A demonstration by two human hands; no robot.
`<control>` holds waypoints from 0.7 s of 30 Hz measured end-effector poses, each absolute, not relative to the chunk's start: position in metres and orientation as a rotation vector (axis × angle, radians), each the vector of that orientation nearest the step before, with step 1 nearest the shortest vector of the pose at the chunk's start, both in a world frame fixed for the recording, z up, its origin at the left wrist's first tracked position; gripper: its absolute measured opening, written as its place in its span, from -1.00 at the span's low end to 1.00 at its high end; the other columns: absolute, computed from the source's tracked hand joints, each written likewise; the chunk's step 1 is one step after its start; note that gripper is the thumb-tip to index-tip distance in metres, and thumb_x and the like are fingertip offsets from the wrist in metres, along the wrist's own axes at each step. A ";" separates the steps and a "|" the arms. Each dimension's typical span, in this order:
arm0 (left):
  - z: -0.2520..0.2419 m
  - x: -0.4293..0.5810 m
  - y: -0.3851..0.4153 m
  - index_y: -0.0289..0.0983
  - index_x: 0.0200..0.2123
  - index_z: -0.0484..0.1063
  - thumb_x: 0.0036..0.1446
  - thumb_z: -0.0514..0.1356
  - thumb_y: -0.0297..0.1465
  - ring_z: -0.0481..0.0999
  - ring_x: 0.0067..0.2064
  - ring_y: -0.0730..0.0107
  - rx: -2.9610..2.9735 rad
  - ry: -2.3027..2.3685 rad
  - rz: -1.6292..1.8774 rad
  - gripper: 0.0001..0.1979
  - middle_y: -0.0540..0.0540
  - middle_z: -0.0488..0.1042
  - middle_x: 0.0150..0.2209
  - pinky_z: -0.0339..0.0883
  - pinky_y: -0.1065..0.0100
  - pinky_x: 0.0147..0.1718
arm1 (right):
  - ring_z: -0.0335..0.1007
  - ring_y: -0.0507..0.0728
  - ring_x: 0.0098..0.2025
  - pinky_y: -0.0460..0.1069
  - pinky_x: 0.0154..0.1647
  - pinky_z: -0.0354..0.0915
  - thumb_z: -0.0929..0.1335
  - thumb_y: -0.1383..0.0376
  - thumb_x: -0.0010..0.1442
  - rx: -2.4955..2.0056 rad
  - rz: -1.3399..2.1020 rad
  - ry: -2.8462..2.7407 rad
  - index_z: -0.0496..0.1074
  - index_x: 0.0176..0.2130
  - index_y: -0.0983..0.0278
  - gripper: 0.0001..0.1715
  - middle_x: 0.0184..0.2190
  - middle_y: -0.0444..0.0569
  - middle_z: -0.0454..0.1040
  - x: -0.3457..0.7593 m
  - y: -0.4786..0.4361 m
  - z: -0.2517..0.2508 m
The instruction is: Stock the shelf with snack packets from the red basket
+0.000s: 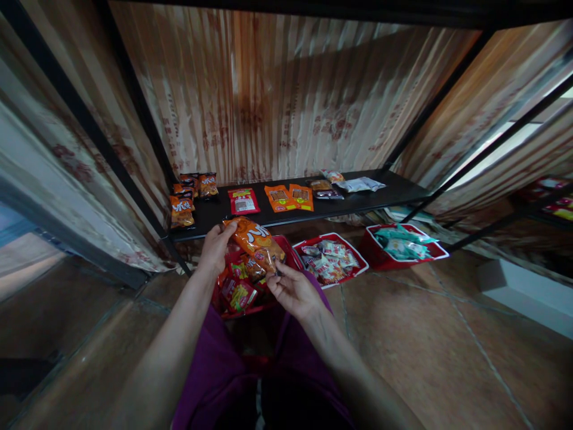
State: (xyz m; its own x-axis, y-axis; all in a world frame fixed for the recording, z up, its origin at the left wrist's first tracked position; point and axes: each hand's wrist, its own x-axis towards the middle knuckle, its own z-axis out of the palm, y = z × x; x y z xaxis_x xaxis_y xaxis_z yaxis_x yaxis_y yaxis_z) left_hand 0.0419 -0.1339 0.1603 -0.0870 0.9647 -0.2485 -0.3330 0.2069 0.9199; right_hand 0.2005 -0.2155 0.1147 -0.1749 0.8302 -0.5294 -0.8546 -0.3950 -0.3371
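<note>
While the left hand (217,245) pinches one upper corner and the right hand (293,289) pinches a lower one, the orange snack bag (255,242) sits tilted above the red basket (292,255), its glossy film puffed and creased, bold white lettering across it! Behind, a flat black shelf (210,216) runs before a pleated, striped curtain (264,89) with reddish print.

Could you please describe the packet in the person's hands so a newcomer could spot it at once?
Find the black shelf, then the red basket in front of its left half. Over that basket is an orange packet, held between left hand and right hand. Similar packets sit at the shelf's left end; only this one is held.
</note>
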 end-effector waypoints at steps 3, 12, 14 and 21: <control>0.158 0.044 -0.140 -0.29 -0.45 0.35 -0.17 0.36 -0.26 0.42 -0.54 0.50 0.750 1.111 1.218 -0.71 -0.01 0.46 -0.48 0.27 0.50 -0.66 | 0.31 -0.08 -0.51 -0.25 -0.59 0.33 0.36 0.51 0.04 -0.663 1.886 0.105 0.34 -0.33 0.32 -0.84 -0.48 -0.13 0.38 0.203 -0.216 0.115; 0.155 0.043 -0.141 -0.29 -0.54 0.30 -0.28 0.40 -0.23 0.33 -0.68 0.56 0.855 1.065 1.270 -0.63 0.07 0.38 -0.66 0.21 0.51 -0.72 | 0.27 -0.11 -0.53 -0.30 -0.59 0.31 0.35 0.53 -0.01 -0.339 2.046 0.316 0.25 -0.28 0.31 -0.73 -0.52 -0.21 0.24 0.206 -0.221 0.117; 0.157 0.043 -0.141 -0.29 -0.54 0.28 -0.28 0.40 -0.23 0.33 -0.69 0.55 0.871 1.066 1.273 -0.63 0.07 0.38 -0.67 0.19 0.52 -0.73 | 0.28 -0.11 -0.52 -0.29 -0.58 0.33 0.34 0.53 0.00 -0.343 2.044 0.263 0.24 -0.29 0.30 -0.74 -0.52 -0.22 0.24 0.205 -0.222 0.117; 0.159 0.038 -0.142 -0.26 -0.52 0.23 -0.20 0.36 -0.20 0.37 -0.69 0.52 0.876 1.048 1.263 -0.63 0.08 0.37 -0.67 0.17 0.53 -0.75 | 0.28 -0.12 -0.52 -0.29 -0.59 0.32 0.34 0.51 0.02 -0.366 2.035 0.131 0.24 -0.27 0.30 -0.73 -0.51 -0.22 0.24 0.206 -0.219 0.114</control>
